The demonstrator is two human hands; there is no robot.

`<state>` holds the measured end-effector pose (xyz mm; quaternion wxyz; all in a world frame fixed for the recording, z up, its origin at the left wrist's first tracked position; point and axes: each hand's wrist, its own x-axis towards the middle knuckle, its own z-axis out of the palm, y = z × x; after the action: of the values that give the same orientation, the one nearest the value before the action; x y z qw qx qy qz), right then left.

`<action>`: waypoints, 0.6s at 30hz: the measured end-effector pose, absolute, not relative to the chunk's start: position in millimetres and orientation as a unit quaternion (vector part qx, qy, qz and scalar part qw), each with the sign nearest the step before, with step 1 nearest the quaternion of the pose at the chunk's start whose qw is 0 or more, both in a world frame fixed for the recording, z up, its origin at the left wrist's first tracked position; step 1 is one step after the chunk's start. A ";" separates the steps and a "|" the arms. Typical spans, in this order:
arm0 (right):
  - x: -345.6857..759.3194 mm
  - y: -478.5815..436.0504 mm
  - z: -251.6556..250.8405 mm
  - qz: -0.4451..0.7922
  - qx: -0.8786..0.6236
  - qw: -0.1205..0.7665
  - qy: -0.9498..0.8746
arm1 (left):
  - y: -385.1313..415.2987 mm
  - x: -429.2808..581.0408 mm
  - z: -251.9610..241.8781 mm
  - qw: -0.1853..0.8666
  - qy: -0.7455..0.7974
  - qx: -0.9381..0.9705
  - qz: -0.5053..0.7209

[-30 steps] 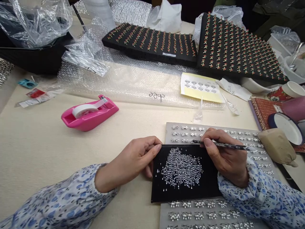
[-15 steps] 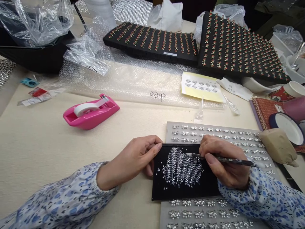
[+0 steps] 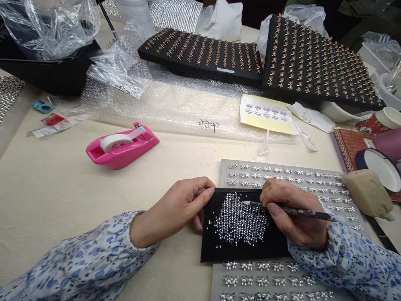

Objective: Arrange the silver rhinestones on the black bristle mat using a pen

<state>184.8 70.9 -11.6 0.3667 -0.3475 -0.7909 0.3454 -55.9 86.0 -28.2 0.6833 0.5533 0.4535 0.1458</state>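
My left hand (image 3: 184, 207) pinches the upper left corner of a black tray (image 3: 213, 253), its thumb on top and the other fingers partly hidden behind. A cluster of small shiny rhinestones (image 3: 239, 219) covers the tray's middle, with a few strays at its left side. In my right hand (image 3: 293, 213) is a dark pen-like stick with a pale pointed tip, a wax picking pencil (image 3: 308, 213) by its look. Its tip touches or hovers just over the stones near the top of the cluster. Under the tray lies a grey foam board (image 3: 216, 288) bearing rows of silver flower-shaped pieces.
A pink tape dispenser (image 3: 122, 146) stands left of my hands. Behind are bubble wrap (image 3: 175, 108), a barcode label sheet (image 3: 266, 115) and two black foam boards (image 3: 200, 52) of red-and-gold pieces. A beige lump (image 3: 366, 192) and a paper cup (image 3: 379, 119) sit at right.
The pencil tip has shifted slightly left over the stones along with my right hand. The whole view has drifted a little; my left hand keeps its hold on the tray.
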 end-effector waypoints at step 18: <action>186.2 76.4 -13.1 0.258 -0.470 0.417 -0.734 | 85.4 -56.4 -27.2 0.689 0.454 0.546 0.146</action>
<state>186.2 76.4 -13.1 0.4170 -0.4696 -0.7341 0.2581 -56.4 85.4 -27.2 0.6886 0.5462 0.4542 0.1455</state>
